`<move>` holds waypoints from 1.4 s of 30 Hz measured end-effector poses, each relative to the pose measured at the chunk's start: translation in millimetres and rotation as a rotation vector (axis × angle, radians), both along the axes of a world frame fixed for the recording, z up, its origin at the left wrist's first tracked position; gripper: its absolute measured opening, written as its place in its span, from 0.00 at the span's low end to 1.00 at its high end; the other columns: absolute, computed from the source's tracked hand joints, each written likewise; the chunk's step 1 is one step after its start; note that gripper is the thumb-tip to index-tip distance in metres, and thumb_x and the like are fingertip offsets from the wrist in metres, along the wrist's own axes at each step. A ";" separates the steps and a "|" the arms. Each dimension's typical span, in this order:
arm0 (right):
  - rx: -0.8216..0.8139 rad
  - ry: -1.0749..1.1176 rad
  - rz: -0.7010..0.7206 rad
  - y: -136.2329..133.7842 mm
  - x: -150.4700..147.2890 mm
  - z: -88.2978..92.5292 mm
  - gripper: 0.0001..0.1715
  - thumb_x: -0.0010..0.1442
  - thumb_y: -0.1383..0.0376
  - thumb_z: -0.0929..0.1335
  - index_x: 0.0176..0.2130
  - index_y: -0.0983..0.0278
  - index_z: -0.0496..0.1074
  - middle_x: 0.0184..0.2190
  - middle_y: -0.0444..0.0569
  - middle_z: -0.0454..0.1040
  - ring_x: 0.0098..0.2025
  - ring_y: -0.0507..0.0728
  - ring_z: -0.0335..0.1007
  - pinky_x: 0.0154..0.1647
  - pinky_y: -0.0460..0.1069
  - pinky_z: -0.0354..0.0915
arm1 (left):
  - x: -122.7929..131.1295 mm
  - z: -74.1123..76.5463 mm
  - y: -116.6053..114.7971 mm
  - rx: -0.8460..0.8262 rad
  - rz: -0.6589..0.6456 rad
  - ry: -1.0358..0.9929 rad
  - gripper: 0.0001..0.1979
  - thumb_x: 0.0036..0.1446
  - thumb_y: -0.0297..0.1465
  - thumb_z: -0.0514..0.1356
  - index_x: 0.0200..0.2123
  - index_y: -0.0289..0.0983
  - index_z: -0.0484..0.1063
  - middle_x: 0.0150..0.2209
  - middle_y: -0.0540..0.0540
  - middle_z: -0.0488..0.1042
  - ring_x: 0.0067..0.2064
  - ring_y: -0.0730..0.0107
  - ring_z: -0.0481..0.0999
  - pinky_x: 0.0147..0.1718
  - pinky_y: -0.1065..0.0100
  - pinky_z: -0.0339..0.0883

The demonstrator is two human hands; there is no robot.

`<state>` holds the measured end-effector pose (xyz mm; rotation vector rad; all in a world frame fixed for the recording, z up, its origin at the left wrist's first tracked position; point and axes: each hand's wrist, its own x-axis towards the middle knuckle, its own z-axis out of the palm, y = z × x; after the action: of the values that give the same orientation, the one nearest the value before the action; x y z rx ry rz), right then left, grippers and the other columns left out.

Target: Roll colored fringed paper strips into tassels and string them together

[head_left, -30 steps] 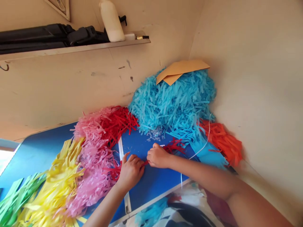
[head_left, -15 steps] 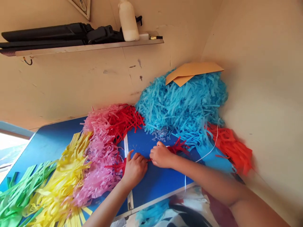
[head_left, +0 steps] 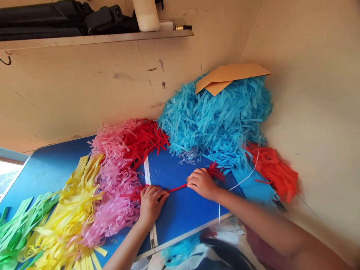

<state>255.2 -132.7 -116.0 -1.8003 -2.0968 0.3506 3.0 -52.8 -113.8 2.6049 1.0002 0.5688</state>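
Note:
A red fringed paper tassel (head_left: 177, 187) stretches between my hands, its middle twisted into a thin cord. My left hand (head_left: 152, 198) is closed around its left part, and red strips stick out beside the pink fringe. My right hand (head_left: 203, 183) pinches the right part, with loose red strips (head_left: 216, 171) fanning out behind the fingers. Both hands rest low over the blue tabletop (head_left: 180, 206). Small clear plastic bits (head_left: 189, 155) lie just beyond my right hand.
A large light-blue fringe heap (head_left: 216, 116) stands at the back, an orange sheet (head_left: 233, 75) on top. Pink (head_left: 118, 195), yellow (head_left: 67, 210) and green fringes (head_left: 22, 228) lie left; red-orange fringe (head_left: 275, 170) and a white cord (head_left: 250, 174) right. A shelf (head_left: 112, 38) overhangs the wall.
My hands have moved apart, baring a longer stretch of twisted red paper between them. The view has tilted down slightly.

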 end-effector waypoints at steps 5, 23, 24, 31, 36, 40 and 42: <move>-0.105 0.025 -0.057 8.4 0.3 8.3 0.07 0.62 0.64 0.72 0.31 0.61 0.78 0.36 0.44 0.77 0.41 0.55 0.67 0.40 0.50 0.52 | 4.0 4.8 1.7 -0.042 0.056 0.066 0.12 0.63 0.37 0.57 0.32 0.42 0.79 0.33 0.48 0.80 0.38 0.61 0.76 0.43 0.57 0.61; 0.081 -0.218 0.337 14.7 -28.2 12.7 0.12 0.67 0.70 0.64 0.35 0.65 0.75 0.34 0.50 0.77 0.40 0.57 0.67 0.48 0.56 0.53 | 29.0 18.3 -12.8 0.205 -0.204 0.200 0.09 0.63 0.28 0.57 0.37 0.43 0.78 0.35 0.47 0.78 0.41 0.60 0.70 0.52 0.49 0.54; 0.111 -0.234 0.347 16.7 -29.4 7.0 0.13 0.66 0.72 0.63 0.33 0.66 0.75 0.33 0.51 0.76 0.38 0.57 0.66 0.47 0.56 0.54 | 31.3 17.3 -13.5 0.207 -0.196 0.199 0.08 0.62 0.28 0.58 0.36 0.43 0.78 0.34 0.47 0.78 0.41 0.60 0.71 0.53 0.48 0.54; 0.195 -0.182 0.239 16.0 -43.2 17.1 0.12 0.64 0.73 0.65 0.31 0.66 0.75 0.30 0.50 0.76 0.34 0.57 0.69 0.41 0.54 0.57 | 29.8 25.6 -17.9 0.285 -0.100 0.078 0.10 0.63 0.27 0.57 0.32 0.41 0.77 0.29 0.49 0.78 0.35 0.65 0.74 0.54 0.51 0.56; -0.113 0.576 0.043 -22.1 -49.0 76.2 0.13 0.67 0.61 0.65 0.37 0.62 0.77 0.36 0.48 0.79 0.38 0.57 0.73 0.39 0.50 0.63 | 10.9 71.9 -39.7 0.366 -0.146 -0.239 0.07 0.64 0.26 0.57 0.41 0.42 0.74 0.34 0.52 0.81 0.39 0.71 0.78 0.60 0.55 0.52; -0.549 1.175 0.046 -25.7 -43.7 96.6 0.19 0.58 0.50 0.71 0.30 0.64 0.77 0.26 0.45 0.76 0.29 0.54 0.68 0.32 0.48 0.62 | 12.3 95.8 -46.8 0.389 -0.205 -0.330 0.07 0.65 0.25 0.56 0.41 0.40 0.73 0.31 0.52 0.79 0.34 0.72 0.77 0.57 0.57 0.57; -0.531 1.301 -0.038 -25.4 -45.1 93.5 0.18 0.51 0.52 0.75 0.27 0.64 0.76 0.23 0.42 0.72 0.27 0.52 0.64 0.31 0.46 0.59 | 17.7 97.7 -49.4 0.358 -0.188 -0.391 0.06 0.64 0.25 0.56 0.41 0.39 0.72 0.31 0.51 0.79 0.33 0.73 0.77 0.55 0.59 0.60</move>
<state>210.0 -158.1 -22.5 -1.1687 -1.0457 1.6326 20.7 -102.2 -16.0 2.6825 0.5627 1.2430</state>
